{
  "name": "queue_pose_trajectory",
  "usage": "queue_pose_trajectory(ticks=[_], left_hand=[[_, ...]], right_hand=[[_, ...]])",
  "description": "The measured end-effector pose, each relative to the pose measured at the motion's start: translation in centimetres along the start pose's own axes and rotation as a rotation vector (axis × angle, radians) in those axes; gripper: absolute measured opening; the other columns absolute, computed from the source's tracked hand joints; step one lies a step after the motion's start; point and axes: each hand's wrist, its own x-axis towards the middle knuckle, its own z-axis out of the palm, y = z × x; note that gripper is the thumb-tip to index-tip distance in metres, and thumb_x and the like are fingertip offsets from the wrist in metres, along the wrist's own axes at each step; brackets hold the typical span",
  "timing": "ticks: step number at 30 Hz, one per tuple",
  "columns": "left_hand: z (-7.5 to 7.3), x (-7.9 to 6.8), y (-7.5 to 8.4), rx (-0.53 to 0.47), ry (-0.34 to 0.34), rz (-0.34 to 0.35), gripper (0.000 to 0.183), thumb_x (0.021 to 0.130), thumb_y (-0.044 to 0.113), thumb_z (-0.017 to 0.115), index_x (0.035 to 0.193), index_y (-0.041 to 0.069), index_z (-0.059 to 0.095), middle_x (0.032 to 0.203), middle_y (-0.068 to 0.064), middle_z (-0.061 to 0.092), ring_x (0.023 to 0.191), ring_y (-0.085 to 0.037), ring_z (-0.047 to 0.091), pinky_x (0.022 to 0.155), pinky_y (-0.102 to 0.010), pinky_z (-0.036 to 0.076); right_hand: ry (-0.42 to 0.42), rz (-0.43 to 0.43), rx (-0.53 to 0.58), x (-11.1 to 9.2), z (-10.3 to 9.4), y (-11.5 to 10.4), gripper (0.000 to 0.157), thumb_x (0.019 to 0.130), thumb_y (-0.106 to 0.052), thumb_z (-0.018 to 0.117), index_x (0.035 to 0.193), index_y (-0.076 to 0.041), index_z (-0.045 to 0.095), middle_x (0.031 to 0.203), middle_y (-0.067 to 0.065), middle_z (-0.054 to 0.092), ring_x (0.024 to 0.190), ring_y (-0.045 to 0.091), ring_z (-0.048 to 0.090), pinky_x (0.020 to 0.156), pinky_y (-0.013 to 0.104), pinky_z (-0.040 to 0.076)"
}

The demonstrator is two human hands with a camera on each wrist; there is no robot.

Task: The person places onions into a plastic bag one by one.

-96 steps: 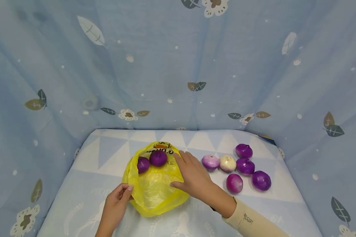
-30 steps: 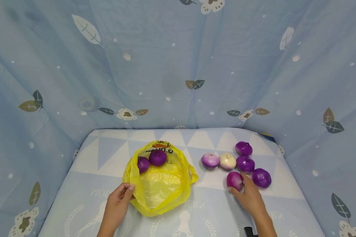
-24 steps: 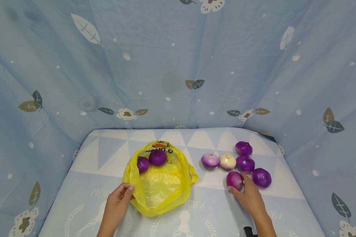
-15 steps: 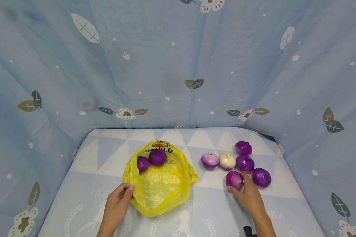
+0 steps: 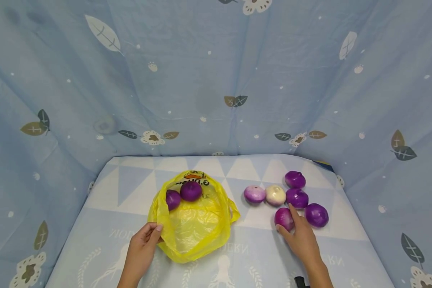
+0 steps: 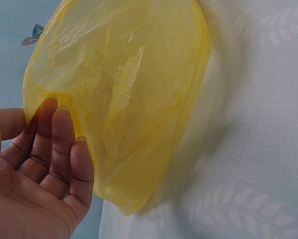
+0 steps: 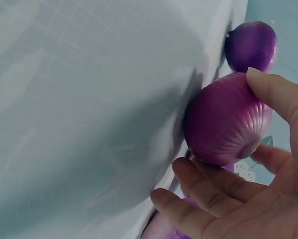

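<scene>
My left hand pinches the left rim of a yellow plastic bag between thumb and forefinger. In the left wrist view its fingers lie against the thin film. Inside the bag, towards the back, are two dark purple onions; one is the round onion. My right hand holds a red onion standing on the table, thumb on one side and fingers on the other. The right wrist view shows the thumb tip on this red onion and the other fingers curved about its opposite side.
Beyond the held onion lie a pale pink onion, a cream onion and dark purple onions, among them one close to my right fingers. The patterned cloth covers the table. Blue curtains surround it.
My right hand has left the bag's right rim, which now stands by itself, and gone right to the red onion. Its forefinger has lately shifted slightly along the onion. The left hand keeps its place.
</scene>
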Motion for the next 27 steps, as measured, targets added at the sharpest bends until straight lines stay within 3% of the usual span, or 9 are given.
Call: queue_pose_trajectory(ticks=[6,18,27], left_hand=[[0.0,0.1,-0.2,0.005,0.001,-0.001,0.036,0.110,0.033,0.058,0.119,0.000,0.066,0.108,-0.009,0.071,0.093,-0.015,0.070,0.082,-0.028,0.062],[0.0,0.0,-0.2,0.005,0.002,0.002,0.036,0.110,0.034,0.059,0.118,0.000,0.066,0.108,-0.009,0.071,0.093,-0.015,0.070,0.082,-0.028,0.062],[-0.1,-0.1,-0.2,-0.012,0.008,0.015,0.036,0.109,0.034,0.059,0.117,-0.001,0.066,0.107,-0.010,0.071,0.093,-0.015,0.071,0.083,-0.029,0.062]], right_hand=[[0.016,-0.005,0.011,-0.1,0.0,-0.1,0.082,0.093,-0.025,0.082,0.158,0.000,0.038,0.146,0.036,0.050,0.133,0.056,0.048,0.108,0.072,0.040],[-0.019,0.124,0.115,-0.5,0.0,-0.2,0.086,0.090,-0.020,0.080,0.151,0.006,0.026,0.141,0.044,0.048,0.130,0.060,0.049,0.107,0.071,0.042],[0.122,0.106,0.140,-1.3,0.5,0.7,0.084,0.089,-0.018,0.084,0.147,0.014,0.032,0.135,0.037,0.048,0.123,0.052,0.051,0.104,0.066,0.043]])
